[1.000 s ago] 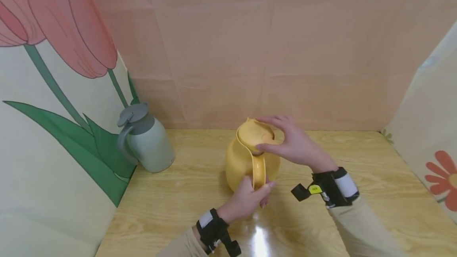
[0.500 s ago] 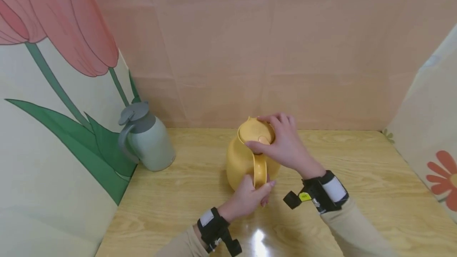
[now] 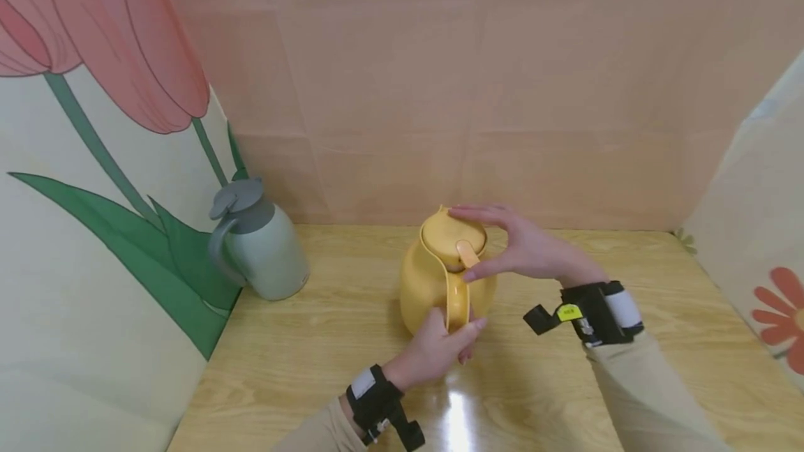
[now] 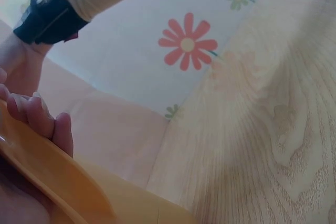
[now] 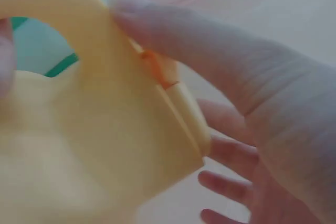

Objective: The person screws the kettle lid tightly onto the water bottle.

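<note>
A yellow jug (image 3: 419, 288) stands on the wooden table with its handle (image 3: 458, 298) facing me. My left hand (image 3: 430, 354) grips the handle low down, fingers wrapped round it; in the left wrist view its fingertips (image 4: 63, 132) show past the handle's edge. On top sits a round yellow lid (image 3: 442, 236) with an orange tab (image 3: 467, 254). My right hand (image 3: 521, 246) spans the lid loosely, fingertips at its far rim and thumb against the top of the handle. In the right wrist view the thumb (image 5: 173, 30) is straight and the fingers are spread beyond the lid.
A pale green jug (image 3: 266, 257) with a grey lid and handle stands at the table's left edge. Behind the table (image 3: 339, 368) hangs a plain pinkish cloth (image 3: 389, 89). Flower-printed cloths line the left and right sides. Each wrist wears a black strapped camera.
My right hand turned toward me over the lid, then swung back to the right, its thumb now lower at the handle. The orange tab has come into fuller view. My left hand keeps its grip.
</note>
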Tool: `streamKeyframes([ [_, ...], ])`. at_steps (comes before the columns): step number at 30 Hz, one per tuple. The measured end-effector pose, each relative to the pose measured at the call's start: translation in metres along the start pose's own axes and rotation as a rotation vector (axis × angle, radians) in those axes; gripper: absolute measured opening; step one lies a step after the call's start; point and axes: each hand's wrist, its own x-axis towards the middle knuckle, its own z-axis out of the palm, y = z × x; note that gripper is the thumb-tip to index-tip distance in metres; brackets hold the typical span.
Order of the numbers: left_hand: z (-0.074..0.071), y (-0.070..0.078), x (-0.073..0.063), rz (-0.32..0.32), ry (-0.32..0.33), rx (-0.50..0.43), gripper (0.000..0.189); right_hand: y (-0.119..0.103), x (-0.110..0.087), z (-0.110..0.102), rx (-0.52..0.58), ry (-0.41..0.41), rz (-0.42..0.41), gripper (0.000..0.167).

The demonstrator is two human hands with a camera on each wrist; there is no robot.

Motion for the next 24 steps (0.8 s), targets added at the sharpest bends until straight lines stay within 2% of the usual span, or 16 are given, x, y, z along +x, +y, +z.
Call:
streamKeyframes([
  [7, 0.0, 0.001, 0.001, 0.021, 0.022, 0.011, 0.032, -0.006, -0.002, 0.013, -0.016, 0.145, 0.019, 0.095],
  [14, -0.003, 0.002, 0.001, 0.018, 0.0, -0.004, 0.037, -0.005, 0.003, 0.035, -0.036, 0.295, -0.035, 0.09],
  [19, -0.004, 0.001, 0.001, 0.017, -0.027, -0.006, 0.037, -0.003, 0.011, 0.047, -0.057, 0.309, -0.14, 0.093],
  [24, -0.004, -0.001, 0.003, 0.029, -0.036, 0.003, 0.038, -0.003, 0.019, 0.042, -0.232, 0.3, -0.221, 0.089],
])
